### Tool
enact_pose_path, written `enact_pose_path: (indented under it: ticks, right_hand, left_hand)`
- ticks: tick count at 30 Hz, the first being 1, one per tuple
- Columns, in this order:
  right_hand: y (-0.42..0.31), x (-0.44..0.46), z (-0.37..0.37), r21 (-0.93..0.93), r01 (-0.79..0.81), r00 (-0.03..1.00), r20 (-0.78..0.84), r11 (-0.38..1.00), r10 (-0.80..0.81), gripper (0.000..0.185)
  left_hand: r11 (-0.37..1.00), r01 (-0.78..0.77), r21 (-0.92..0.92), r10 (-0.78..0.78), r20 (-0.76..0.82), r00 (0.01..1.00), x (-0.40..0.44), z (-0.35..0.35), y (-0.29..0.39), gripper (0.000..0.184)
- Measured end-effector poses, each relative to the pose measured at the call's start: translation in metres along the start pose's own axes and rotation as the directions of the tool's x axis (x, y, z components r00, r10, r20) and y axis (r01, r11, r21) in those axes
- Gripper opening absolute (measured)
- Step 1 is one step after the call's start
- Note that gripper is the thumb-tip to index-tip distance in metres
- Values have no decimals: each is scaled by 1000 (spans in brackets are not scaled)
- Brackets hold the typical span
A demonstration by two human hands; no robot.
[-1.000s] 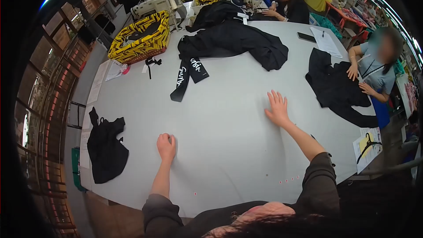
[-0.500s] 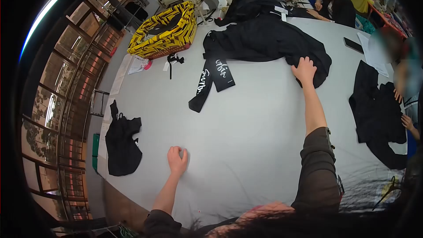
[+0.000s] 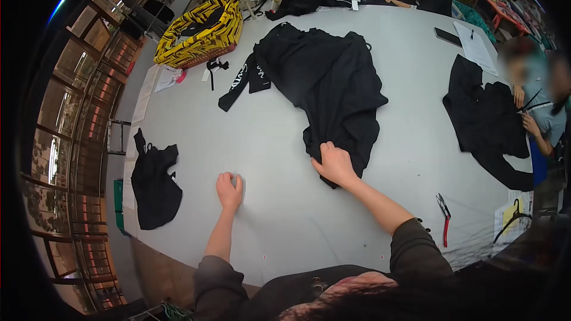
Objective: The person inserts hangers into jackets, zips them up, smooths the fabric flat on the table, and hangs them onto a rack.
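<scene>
A large black garment [image 3: 333, 77] lies crumpled across the middle of the table. Two narrow pieces with white lettering [image 3: 241, 80], which look like sleeves, stick out at its left. My right hand [image 3: 336, 163] is closed on the garment's near end, thumb to the left, fingers partly hidden in the folds. My left hand [image 3: 229, 190] rests on the tabletop with its fingers curled in and nothing visible in them. To its left a smaller black garment piece [image 3: 156, 181] lies flat, apart from the hand.
A yellow-and-black patterned basket [image 3: 199, 32] stands at the back left. Another black garment [image 3: 485, 113] lies at the right beside a co-worker's hands [image 3: 529, 122]. Red-handled snips [image 3: 445, 226] lie at the near right; a phone [image 3: 447, 37] and papers [image 3: 476, 47] are farther back.
My right hand has drawn the garment's end toward me and to the left, so the cloth now stretches down the table. The snips have come into view. My left hand stays resting on the table.
</scene>
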State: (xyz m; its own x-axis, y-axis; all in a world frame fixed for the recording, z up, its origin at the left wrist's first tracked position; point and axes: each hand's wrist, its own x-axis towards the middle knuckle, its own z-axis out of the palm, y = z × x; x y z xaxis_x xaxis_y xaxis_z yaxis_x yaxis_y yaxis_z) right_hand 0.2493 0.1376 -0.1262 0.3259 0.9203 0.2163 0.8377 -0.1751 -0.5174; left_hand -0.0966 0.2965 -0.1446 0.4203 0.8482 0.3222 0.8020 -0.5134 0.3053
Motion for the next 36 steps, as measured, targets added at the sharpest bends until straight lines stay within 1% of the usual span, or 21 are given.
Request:
enact_pose_path:
  ticks: [4, 9, 12, 14, 16, 18, 20, 21, 23, 24, 26, 27, 28, 29, 30, 31, 32, 33, 34, 35, 36]
  right_hand:
    - [-71, -76, 13, 137, 4, 997, 80, 991, -15, 38]
    - [-130, -167, 9, 180, -40, 972, 234, 983, -3, 36]
    - [-143, -219, -1, 176, -80, 936, 351, 981, 13, 36]
    - [-143, -247, -10, 196, -101, 927, 375, 975, 21, 37]
    - [-138, -267, -18, 192, -127, 911, 410, 973, 38, 40]
    - [-131, -282, -26, 169, -153, 882, 468, 974, 57, 44]
    - [-122, -294, -39, 205, -164, 904, 423, 965, 64, 41]
    - [-114, -298, -46, 154, -239, 886, 439, 959, 151, 43]
    - [-94, -305, -66, 51, -380, 852, 408, 923, 328, 48]
    - [-77, -313, -67, 40, -417, 879, 273, 908, 392, 45]
    - [-64, -311, -91, -12, -568, 812, 156, 823, 563, 42]
    - [-49, -317, -89, 5, -577, 816, 36, 816, 577, 43]
    - [-40, -319, -88, 8, -605, 795, -51, 796, 604, 43]
    - [-35, -320, -86, -10, -631, 772, -99, 776, 627, 43]
    - [-33, -319, -83, -25, -658, 748, -144, 753, 648, 42]
    - [-34, -319, -81, -6, -657, 744, -171, 754, 646, 40]
    - [-34, -318, -79, -14, -648, 747, -207, 762, 632, 39]
    - [-34, -317, -76, -22, -637, 753, -236, 771, 615, 38]
    - [-34, -315, -73, -31, -621, 761, -262, 783, 593, 37]
    - [-34, -313, -72, -35, -599, 775, -280, 800, 567, 33]
    - [-33, -311, -71, -62, -582, 789, -286, 811, 544, 32]
  left_hand:
    - [1000, 9, -13, -9, -8, 1000, -2, 2, -4, 24]
    - [999, 21, -47, -20, 23, 1000, -3, 2, -13, 29]
    - [990, 12, -143, -29, -120, 992, -9, -9, 5, 47]
    - [930, -37, -366, -54, -236, 970, -16, 12, 42, 66]
    - [807, -298, -510, 240, -178, 954, -24, -7, 119, 89]
    - [847, -407, -341, 451, 57, 891, -24, -38, 181, 94]
    - [883, -389, -262, 438, 168, 883, -9, -11, 193, 95]
    - [896, -387, -219, 431, 218, 876, -2, 6, 199, 95]
    - [897, -369, -242, 418, 196, 887, 12, 33, 195, 61]
    - [891, -352, -287, 418, 217, 882, 18, 41, 190, 49]
    - [844, -162, -511, 281, 164, 946, 25, 31, 181, 33]
    - [769, -47, -638, 222, 197, 955, 26, 22, 172, 36]
    - [695, 4, -719, 128, 129, 983, 21, 29, 155, 36]
    - [541, 176, -823, -11, 202, 979, 10, 5, 146, 39]
    - [253, 290, -923, -111, 270, 956, -5, -6, 129, 41]
    - [97, 309, -946, -171, 290, 942, -26, -23, 112, 44]
    - [-66, 403, -913, -243, 406, 881, -53, -32, 89, 43]
    - [-31, 560, -828, -283, 545, 789, -86, -58, 73, 37]
    - [-30, 615, -788, -379, 578, 722, -125, -56, 55, 31]
    - [13, 712, -702, -388, 653, 651, -167, -49, 33, 30]
    - [29, 772, -634, -474, 672, 570, -212, -39, 18, 32]
